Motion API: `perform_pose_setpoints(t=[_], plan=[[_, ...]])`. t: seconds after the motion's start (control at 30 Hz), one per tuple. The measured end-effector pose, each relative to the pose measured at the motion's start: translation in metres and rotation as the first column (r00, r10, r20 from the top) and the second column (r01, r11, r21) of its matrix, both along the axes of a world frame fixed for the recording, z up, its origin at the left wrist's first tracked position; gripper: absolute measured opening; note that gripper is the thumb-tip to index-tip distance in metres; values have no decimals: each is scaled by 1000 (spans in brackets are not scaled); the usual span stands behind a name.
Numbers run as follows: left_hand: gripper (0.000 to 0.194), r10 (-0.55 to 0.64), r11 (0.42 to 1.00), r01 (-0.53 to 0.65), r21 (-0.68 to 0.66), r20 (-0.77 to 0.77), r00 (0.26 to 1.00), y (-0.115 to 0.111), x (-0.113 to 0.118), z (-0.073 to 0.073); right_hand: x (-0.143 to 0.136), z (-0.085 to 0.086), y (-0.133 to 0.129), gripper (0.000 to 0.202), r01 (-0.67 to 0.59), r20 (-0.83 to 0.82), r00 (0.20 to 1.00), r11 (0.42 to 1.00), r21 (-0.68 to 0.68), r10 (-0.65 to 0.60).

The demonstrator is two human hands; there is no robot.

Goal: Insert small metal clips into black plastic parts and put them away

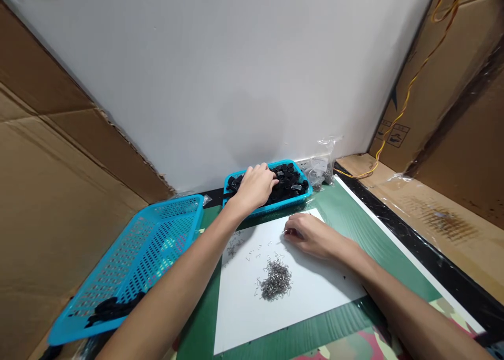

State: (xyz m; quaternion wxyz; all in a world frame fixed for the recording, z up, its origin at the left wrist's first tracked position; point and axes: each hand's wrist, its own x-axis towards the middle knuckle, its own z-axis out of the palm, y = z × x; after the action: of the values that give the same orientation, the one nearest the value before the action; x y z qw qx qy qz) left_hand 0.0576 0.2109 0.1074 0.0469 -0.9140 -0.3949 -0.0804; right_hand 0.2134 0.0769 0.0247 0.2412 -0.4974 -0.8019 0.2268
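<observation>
My left hand (255,186) reaches into a small blue basket (271,208) filled with small black plastic pieces (287,179). Its fingers curl down among them, and the fingertips are hidden, so I cannot tell if it grips one. Closed in a pinch, my right hand (309,234) hovers low over a white sheet (252,323). A thin, shiny metal piece (284,232) pokes out from its fingertips. Near the sheet's middle is a heap of small bent metal wire pieces (276,280). More of these lie scattered toward the left edge.
At left, a larger blue basket (134,229) holds dark, long items (114,310). Clear plastic bags (318,171) stand at the back right. A green mat (354,218) covers the table. Cardboard walls (444,103) flank both sides, and a yellow-orange cable (409,87) hangs at right.
</observation>
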Motion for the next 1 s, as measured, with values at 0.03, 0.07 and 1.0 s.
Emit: perform_pose_setpoints(t=[0.03,0.07,1.0], plan=[[34,-13,1000,13,-3,0,1000,-1,-1,0,0,0,0,24,2,0,1000,1000,0,-2],[36,-22,1000,22,-5,6,1000,-1,-3,0,1,1,-1,24,5,0,1000,1000,-1,-5],[36,449,730,-429,-532,-99,888,-90,-297,24,1,-16,-21,23,-110,-34,994,976,-189,106]])
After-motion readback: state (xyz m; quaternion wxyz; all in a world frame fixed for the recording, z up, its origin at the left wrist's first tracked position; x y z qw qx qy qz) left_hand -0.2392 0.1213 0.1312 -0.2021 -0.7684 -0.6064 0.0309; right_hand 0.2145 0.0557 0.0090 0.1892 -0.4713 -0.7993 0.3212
